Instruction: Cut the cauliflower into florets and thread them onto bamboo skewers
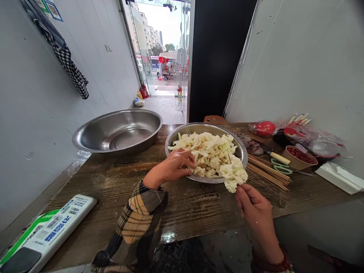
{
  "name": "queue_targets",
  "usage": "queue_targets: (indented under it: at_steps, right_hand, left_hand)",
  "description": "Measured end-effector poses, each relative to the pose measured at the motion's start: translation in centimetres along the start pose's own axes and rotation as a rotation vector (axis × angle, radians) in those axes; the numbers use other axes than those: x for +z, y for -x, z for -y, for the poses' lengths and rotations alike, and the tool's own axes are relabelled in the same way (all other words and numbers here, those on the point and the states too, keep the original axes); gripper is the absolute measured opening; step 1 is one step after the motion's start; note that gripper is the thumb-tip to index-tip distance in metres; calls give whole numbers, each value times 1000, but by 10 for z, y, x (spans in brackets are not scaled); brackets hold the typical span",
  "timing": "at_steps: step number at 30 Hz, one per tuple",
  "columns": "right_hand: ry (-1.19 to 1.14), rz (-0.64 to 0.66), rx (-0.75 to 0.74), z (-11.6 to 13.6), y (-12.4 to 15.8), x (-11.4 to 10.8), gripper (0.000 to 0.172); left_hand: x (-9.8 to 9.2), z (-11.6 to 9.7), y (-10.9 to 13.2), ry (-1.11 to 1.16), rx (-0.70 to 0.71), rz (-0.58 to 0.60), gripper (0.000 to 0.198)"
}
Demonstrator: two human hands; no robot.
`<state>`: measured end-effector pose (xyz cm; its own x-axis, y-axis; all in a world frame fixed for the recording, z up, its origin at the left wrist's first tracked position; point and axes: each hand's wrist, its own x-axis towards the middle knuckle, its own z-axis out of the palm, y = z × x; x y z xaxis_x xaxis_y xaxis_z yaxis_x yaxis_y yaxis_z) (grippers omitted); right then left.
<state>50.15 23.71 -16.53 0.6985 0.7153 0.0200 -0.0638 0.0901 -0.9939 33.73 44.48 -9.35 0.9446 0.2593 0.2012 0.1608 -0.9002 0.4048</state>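
A steel bowl (243, 151) heaped with pale cauliflower florets (209, 151) stands on the wooden table. My left hand (173, 167) reaches over its near left rim, fingers curled and pinched on a small floret at the edge of the heap. In my right hand (254, 206), in front of the bowl's right side, is a cauliflower skewer (233, 175), gripped between thumb and fingers. Its florets are bunched together, and a thin stick tip pokes out at the top. The lower part of the stick is hidden by the hand.
Left of the bowl stands a large steel basin (153, 131). Bare bamboo skewers (269, 172) lie to the right, near a knife (277, 156), green-handled scissors (281, 167) and a tub of red pieces (300, 155). A white-and-green box (57, 227) rests at the near left.
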Motion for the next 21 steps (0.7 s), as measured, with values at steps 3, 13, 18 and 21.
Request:
queue_targets:
  at_steps: [3, 13, 18, 21]
  right_hand:
    - [23, 33, 13, 3, 2, 1, 37]
    - [-22, -8, 33, -5, 2, 5, 39]
    - [133, 64, -55, -4, 2, 4, 31]
    - [324, 110, -207, -1, 3, 4, 27]
  left_hand:
    - [8, 0, -7, 66, -14, -183, 18]
    - [20, -20, -13, 985, -259, -463, 29]
    - [27, -27, -14, 1287, -320, -361, 31]
    - [30, -26, -16, 1235, -354, -361, 35]
